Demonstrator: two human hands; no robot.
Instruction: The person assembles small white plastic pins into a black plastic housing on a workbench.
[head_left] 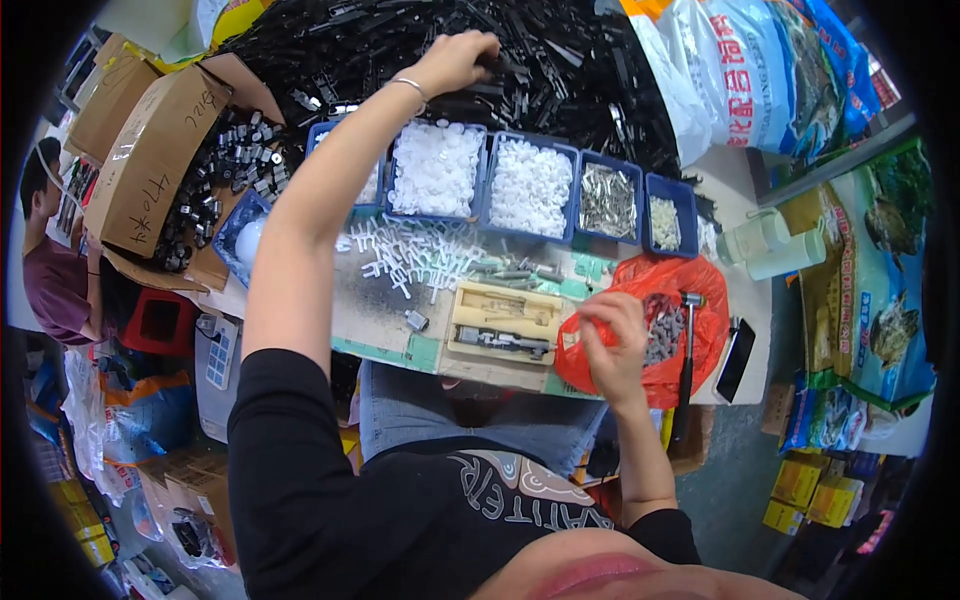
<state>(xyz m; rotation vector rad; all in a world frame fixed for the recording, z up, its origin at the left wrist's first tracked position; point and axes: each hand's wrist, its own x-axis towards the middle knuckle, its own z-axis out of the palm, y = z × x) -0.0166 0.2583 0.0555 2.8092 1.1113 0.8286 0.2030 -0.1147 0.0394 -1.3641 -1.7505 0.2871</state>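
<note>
My left hand (455,64) is stretched far forward over a heap of long black parts (540,75). Its fingers are curled in at the heap, and whatever they grip is hidden. My right hand (616,345) hovers over a red plastic bag (705,285) holding small grey pieces (663,330). Its fingers are bent, the thumb stands apart, and I see nothing between them. Between my arms lies a cream-coloured two-slot block (508,312). A dark metal mechanism (500,342) rests in its near slot. A small metal piece (416,320) lies to the block's left.
Blue bins hold white caps (437,168), white pieces (530,187), metal pins (607,200) and pale bits (664,224). White branched parts (410,255) lie nearer. A hammer (688,365) and phone (736,347) sit right. A carton (160,170) stands left, near another person (60,270).
</note>
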